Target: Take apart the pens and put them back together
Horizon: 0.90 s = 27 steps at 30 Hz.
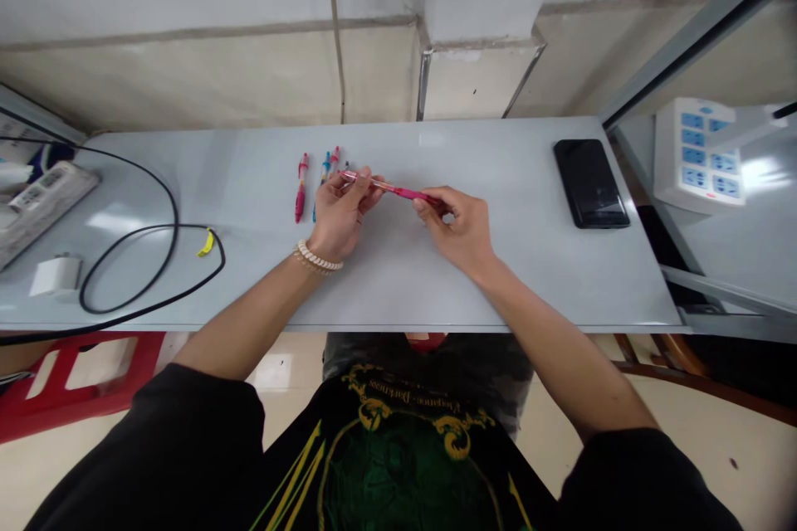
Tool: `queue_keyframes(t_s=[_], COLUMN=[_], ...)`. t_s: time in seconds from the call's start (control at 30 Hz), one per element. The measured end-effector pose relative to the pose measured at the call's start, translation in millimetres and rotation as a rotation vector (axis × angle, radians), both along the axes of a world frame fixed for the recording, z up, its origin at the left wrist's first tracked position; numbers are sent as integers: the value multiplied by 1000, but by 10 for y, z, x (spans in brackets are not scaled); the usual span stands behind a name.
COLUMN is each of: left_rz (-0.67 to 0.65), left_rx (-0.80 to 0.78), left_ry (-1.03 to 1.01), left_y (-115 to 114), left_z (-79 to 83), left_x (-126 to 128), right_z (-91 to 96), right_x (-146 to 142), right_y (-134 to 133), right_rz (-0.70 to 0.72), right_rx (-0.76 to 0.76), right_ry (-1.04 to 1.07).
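I have the pink ballpoint pen (408, 193) in both hands, lifted in front of me over the grey desk (398, 282); take it as the middle of the clock, with the wall at twelve. My left hand (339, 220) grasps the clear barrel, thumb on top, at about nine o'clock. My right hand (461, 224) pinches the pink grip end at between three and four, and my fingers hide the tip, so I cannot tell whether it is out.

To handle it well, I judge, I should keep both pinches light and in one line, so the slim barrel neither bends nor rolls. Bracing my left thumb and steadying the barrel there lets my right fingertips make the small, careful movements. Keeping it low over the desk would make a slip harmless.

My left fingers need room: at ten o'clock, partly behind them, lies a blue pen (325, 168), and at nine, a little beyond, a loose pink pen (301, 189). The black phone (591, 184) at three is well apart.
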<state>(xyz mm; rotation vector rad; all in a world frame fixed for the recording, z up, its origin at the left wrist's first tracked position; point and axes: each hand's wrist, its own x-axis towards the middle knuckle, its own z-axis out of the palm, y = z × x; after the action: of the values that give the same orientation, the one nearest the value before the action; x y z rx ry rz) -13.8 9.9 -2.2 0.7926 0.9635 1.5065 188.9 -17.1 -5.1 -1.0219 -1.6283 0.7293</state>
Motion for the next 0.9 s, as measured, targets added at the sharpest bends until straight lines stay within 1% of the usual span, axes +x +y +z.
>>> queue_keyframes(t_s=[0.07,0.13,0.23,0.33,0.4,0.5,0.57,0.7,0.83,0.9], left_rz=[6,13,7,-18,-31,-21,-6,-7,-8,-19], left_rx=[4,9,13,16,13,16,18,18,42,40], left_ry=[4,1,-11,0,11,8,14,49,56,69], left_y=[9,11,-1,-27,-42,-50,-48,-49,-51,-49], left_z=[1,8,35,70,90,107,109,106,96,90], left_x=[0,1,3,9,15,17,17,18,13,9], right_z=[1,2,14,32,38,30,18,0,3,11], right_x=[0,1,7,1,-11,-25,-25,-21,-27,-27], right_y=[-4,-13,-34,-54,-57,-47,-40,-39,-41,-43], right_rz=[-12,-19,-4,30,38,23,26,55,-14,-13], right_rx=[-21,-8,-11,-74,-109,-57,-33,-102,17,10], right_ry=[3,9,-52,-117,-105,-52,-60,-110,-110,-165])
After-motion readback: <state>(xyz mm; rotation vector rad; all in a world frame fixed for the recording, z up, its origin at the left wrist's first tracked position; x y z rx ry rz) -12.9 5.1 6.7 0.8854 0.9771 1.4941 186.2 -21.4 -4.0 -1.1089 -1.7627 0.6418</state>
